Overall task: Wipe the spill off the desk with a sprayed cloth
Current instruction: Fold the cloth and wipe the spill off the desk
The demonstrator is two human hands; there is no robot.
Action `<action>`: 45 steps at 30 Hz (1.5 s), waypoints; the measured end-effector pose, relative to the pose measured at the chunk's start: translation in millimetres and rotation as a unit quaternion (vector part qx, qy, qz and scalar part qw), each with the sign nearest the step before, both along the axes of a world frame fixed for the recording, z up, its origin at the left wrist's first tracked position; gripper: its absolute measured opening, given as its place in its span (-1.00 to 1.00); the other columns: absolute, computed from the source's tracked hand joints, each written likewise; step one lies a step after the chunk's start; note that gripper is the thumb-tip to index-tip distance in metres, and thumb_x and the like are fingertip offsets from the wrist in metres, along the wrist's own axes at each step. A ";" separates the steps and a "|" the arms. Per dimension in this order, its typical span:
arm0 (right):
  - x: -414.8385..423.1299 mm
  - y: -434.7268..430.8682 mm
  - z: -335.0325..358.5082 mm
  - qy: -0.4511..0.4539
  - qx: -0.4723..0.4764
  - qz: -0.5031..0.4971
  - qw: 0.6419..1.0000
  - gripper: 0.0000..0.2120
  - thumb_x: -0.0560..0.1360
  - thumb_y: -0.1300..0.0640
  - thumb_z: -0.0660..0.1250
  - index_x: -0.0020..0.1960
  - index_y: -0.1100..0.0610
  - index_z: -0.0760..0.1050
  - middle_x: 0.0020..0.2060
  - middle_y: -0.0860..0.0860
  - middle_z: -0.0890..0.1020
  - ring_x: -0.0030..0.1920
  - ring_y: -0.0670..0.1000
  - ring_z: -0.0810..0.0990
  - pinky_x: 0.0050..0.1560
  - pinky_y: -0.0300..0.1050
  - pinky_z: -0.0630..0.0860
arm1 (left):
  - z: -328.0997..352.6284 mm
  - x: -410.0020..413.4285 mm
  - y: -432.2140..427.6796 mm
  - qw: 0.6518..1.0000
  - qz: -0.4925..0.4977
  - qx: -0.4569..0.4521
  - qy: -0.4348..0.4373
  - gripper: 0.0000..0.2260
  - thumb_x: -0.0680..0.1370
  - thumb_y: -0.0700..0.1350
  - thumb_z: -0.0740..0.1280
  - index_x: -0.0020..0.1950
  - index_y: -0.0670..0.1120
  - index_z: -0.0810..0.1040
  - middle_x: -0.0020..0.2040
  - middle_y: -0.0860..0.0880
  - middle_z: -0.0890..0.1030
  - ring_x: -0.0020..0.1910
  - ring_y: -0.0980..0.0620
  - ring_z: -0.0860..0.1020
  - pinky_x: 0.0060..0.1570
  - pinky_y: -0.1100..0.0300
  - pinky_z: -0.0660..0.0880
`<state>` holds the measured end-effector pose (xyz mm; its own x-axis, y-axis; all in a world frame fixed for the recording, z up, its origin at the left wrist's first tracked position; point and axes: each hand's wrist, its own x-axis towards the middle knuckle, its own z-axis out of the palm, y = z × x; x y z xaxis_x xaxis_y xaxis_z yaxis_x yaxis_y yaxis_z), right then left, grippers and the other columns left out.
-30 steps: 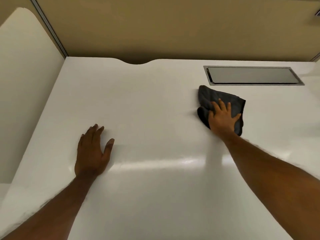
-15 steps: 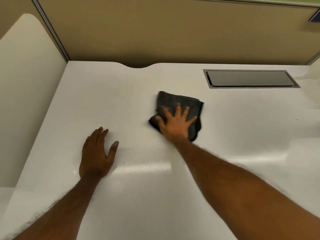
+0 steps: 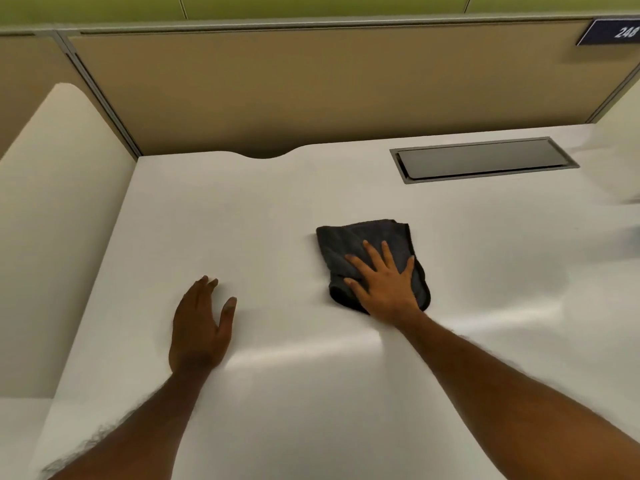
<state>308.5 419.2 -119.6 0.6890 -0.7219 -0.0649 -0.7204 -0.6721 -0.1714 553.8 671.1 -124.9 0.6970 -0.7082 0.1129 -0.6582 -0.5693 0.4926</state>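
A folded dark grey cloth (image 3: 363, 242) lies on the white desk (image 3: 242, 220), slightly right of the middle. My right hand (image 3: 384, 285) presses flat on the near half of the cloth, fingers spread, thumb at its left edge. My left hand (image 3: 201, 327) rests palm down on the bare desk to the left, about a hand's width from the cloth, holding nothing. I see no spill on the glossy surface.
A grey recessed cable hatch (image 3: 485, 160) sits in the desk at the back right. Tan partition panels (image 3: 311, 91) close the back, and a white side panel (image 3: 59, 220) closes the left. A semicircular notch (image 3: 265, 154) cuts the desk's back edge.
My right hand slid the cloth left from beside the hatch toward the middle, then a little back to the right and nearer. The left hand stayed put. The view tilted up.
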 end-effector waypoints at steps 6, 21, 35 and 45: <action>-50.9 -37.9 12.4 -0.016 0.008 -0.170 0.985 -0.41 0.50 -0.44 -0.10 0.39 -0.22 0.32 0.53 -0.03 0.21 0.55 0.15 0.07 0.38 0.55 -0.08 | -1.0 -1.1 -1.7 1.000 0.006 -0.026 -0.001 -0.40 0.58 0.24 0.05 0.45 -0.12 0.38 0.48 -0.12 0.39 0.49 -0.09 0.31 0.48 -0.04 0.24; 91.6 110.9 5.7 0.017 0.020 -0.013 1.000 -0.22 0.36 -0.58 -0.22 0.52 -0.33 -0.08 0.59 0.04 -0.18 0.49 0.44 -0.32 0.25 0.62 -0.32 | -2.8 -1.8 0.7 0.995 0.004 -0.100 0.001 -0.46 0.59 0.20 0.12 0.44 -0.11 0.38 0.49 -0.09 0.38 0.47 -0.07 0.33 0.44 0.01 0.29; 3.4 103.4 5.8 0.010 0.006 0.040 0.999 -0.41 0.49 -0.40 0.03 0.50 -0.33 0.11 0.60 -0.11 -0.03 0.57 0.27 -0.20 0.33 0.61 -0.24 | 3.8 -17.7 27.4 0.997 0.000 -0.081 -0.009 -0.42 0.56 0.23 0.14 0.40 -0.14 0.44 0.47 -0.12 0.42 0.45 -0.12 0.38 0.43 -0.05 0.30; -121.5 13.3 6.0 0.031 0.011 -0.117 0.993 -0.41 0.52 -0.38 0.03 0.52 -0.33 0.04 0.60 -0.10 -0.01 0.58 0.22 -0.17 0.37 0.58 -0.19 | 2.1 -54.7 61.8 0.999 0.028 -0.035 -0.003 -0.41 0.55 0.27 0.12 0.44 -0.07 0.41 0.51 -0.02 0.36 0.49 -0.02 0.31 0.47 0.03 0.23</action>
